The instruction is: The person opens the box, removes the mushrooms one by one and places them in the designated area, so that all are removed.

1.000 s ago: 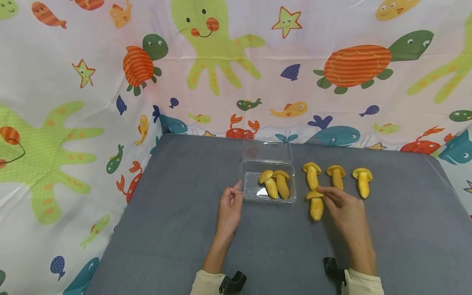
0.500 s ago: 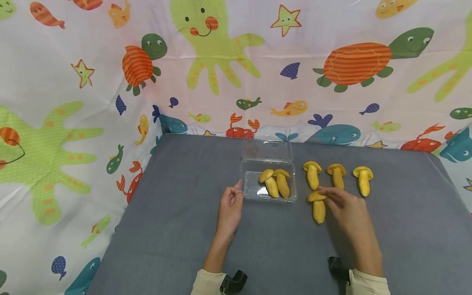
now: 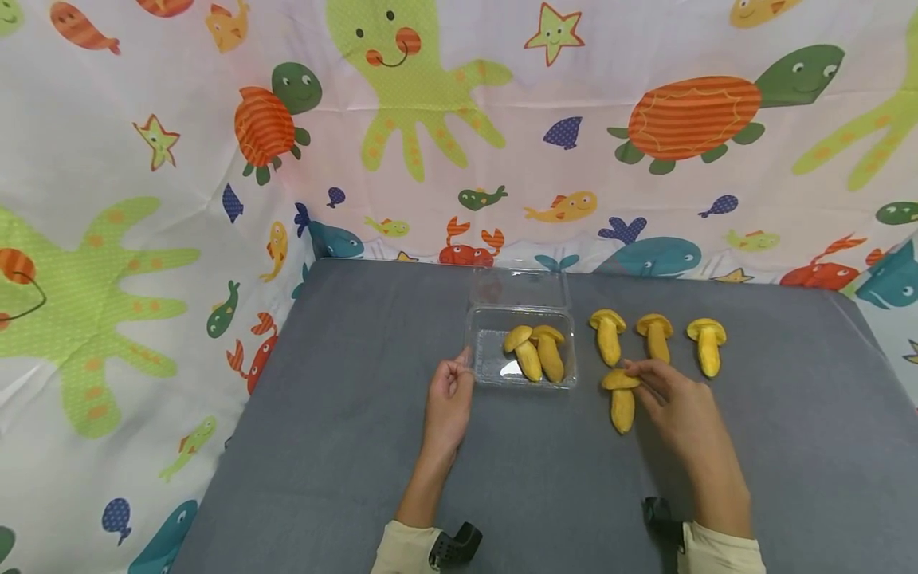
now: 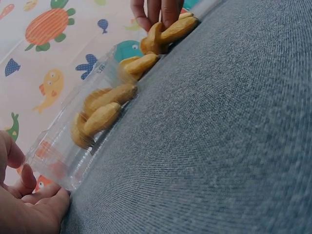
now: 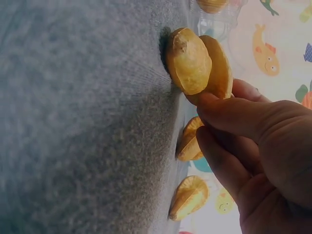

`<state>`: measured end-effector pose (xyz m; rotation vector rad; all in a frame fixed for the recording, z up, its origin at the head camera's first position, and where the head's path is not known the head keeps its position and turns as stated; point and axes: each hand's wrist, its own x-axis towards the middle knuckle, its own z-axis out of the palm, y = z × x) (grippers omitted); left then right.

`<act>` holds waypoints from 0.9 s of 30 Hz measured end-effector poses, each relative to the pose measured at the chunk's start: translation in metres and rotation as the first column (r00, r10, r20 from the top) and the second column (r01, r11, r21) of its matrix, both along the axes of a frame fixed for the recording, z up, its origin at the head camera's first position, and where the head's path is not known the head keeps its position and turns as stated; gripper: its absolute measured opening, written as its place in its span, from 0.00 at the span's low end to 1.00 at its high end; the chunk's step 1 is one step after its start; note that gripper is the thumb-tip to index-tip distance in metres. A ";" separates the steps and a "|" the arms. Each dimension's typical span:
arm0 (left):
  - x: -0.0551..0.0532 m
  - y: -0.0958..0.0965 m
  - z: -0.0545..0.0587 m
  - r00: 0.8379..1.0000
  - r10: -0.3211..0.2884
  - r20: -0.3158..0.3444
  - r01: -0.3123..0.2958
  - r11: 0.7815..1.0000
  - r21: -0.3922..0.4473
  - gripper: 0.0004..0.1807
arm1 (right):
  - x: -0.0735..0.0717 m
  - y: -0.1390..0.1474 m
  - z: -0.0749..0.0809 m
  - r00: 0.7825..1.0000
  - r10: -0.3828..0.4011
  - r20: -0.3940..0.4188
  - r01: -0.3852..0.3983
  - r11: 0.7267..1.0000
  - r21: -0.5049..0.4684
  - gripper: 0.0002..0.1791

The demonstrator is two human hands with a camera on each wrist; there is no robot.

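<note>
A clear plastic clamshell box point(image 3: 488, 363) stands with its lid folded back, and two yellow mushrooms point(image 3: 549, 355) lie inside. My left hand point(image 3: 448, 402) holds the box by its near left side; the left wrist view shows fingers and thumb at its corner. Right of the box, my right hand point(image 3: 681, 418) pinches the cap of another yellow mushroom point(image 3: 622, 406) between thumb and fingers. This mushroom's stem points toward me, on or just above the cloth; I cannot tell which. Behind it lie three more mushrooms in a row: left point(image 3: 608, 339), middle point(image 3: 656, 339) and right point(image 3: 708, 347).
Grey cloth covers the table point(image 3: 344, 446). A white curtain point(image 3: 430, 231) printed with sea animals rises along the back and left edges. Dark wrist mounts point(image 3: 456, 545) sit at both sleeves.
My right hand has shifted slightly right and toward me with its mushroom, which now stands clear of the one behind it. The left hand and box stay in place.
</note>
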<state>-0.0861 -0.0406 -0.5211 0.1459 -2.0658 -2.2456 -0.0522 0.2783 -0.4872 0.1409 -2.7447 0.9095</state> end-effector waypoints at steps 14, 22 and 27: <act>0.001 -0.001 0.000 1.000 -0.005 0.003 0.005 1.000 -0.006 0.05 | 0.003 0.003 0.003 0.999 -0.006 0.048 0.005 1.000 0.022 0.22; 0.000 -0.002 -0.001 1.000 0.002 -0.005 -0.002 1.000 -0.008 0.05 | 0.003 0.005 0.006 1.000 -0.011 0.004 0.011 1.000 0.008 0.23; 0.000 -0.001 0.000 1.000 0.001 -0.004 -0.001 1.000 -0.011 0.05 | 0.004 0.007 0.008 0.999 -0.010 -0.031 0.010 1.000 0.005 0.23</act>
